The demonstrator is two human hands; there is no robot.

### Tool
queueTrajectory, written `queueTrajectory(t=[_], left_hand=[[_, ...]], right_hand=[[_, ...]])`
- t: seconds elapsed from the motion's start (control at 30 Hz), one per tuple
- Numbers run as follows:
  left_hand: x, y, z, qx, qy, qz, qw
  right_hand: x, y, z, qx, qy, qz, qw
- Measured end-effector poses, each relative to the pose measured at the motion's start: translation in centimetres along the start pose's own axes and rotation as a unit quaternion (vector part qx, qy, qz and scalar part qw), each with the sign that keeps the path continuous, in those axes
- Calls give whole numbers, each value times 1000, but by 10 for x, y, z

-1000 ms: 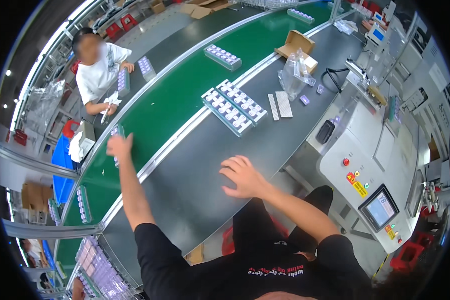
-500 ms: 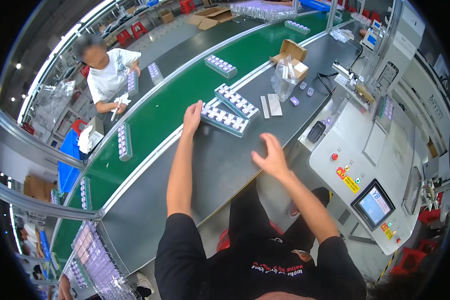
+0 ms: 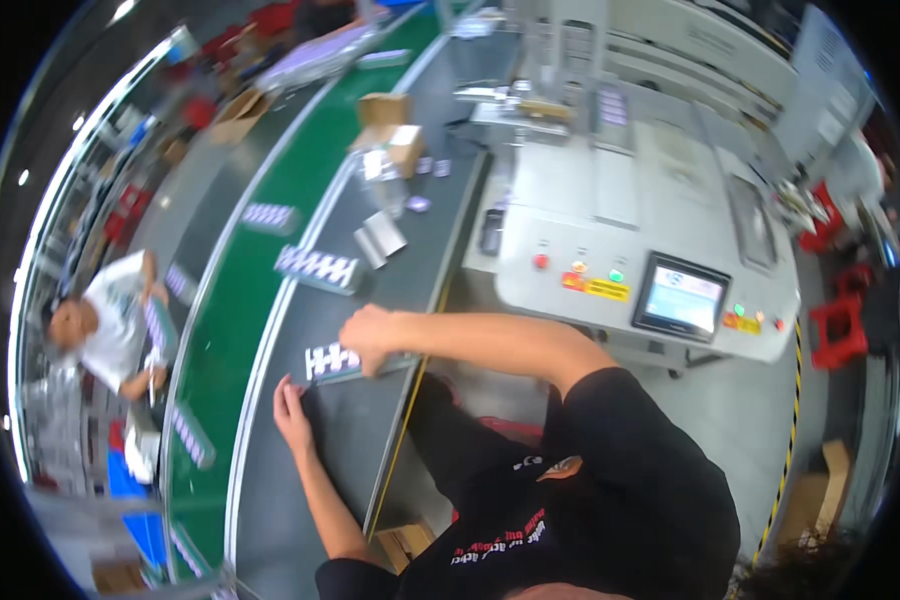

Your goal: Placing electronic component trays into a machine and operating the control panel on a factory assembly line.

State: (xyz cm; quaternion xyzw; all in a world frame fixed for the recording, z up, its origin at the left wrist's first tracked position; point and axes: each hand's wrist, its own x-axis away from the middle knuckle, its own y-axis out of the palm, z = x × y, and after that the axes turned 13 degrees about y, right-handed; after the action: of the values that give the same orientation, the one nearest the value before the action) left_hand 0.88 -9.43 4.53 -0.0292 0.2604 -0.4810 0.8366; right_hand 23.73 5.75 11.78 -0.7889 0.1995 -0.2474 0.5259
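Note:
A long translucent greenish tray (image 3: pixel 338 374) of white and lilac pieces lies on the dark worktop in front of me. My right hand (image 3: pixel 372 338) is over its right part, fingers curled down and closed; what they grip is hidden. Beside the tray's left end is my left hand (image 3: pixel 292 408), holding nothing, its fingers stretched out and slightly apart. A second filled tray (image 3: pixel 316 268) lies farther off, by the metal rail of the conveyor.
A green conveyor belt (image 3: pixel 232 300) carries similar trays on my left. Across it, a person (image 3: pixel 120 310) handles a tray. Farther along my worktop are pale flat strips (image 3: pixel 380 238), small lilac pieces (image 3: pixel 418 204) and an open carton (image 3: pixel 402 140). A machine with a screen (image 3: pixel 682 296) stands right.
My view has swung to the right. My right hand has come across onto the near tray. That tray now lies apart from the second one, and my left hand is off its end.

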Motion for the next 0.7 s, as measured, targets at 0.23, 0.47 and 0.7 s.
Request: queueTrajectory(t=[0.23,0.47,0.7], left_hand=[[13,82,41,-50,156,-240,957],[1,138,66,-100,258,-325,904],[3,142,62,-113,234,-300,918]], right_hand=[[191,26,105,-484,172,-26,858],[449,-39,219,-337,561,337,676],[559,-78,327,-107,771,330,534]])
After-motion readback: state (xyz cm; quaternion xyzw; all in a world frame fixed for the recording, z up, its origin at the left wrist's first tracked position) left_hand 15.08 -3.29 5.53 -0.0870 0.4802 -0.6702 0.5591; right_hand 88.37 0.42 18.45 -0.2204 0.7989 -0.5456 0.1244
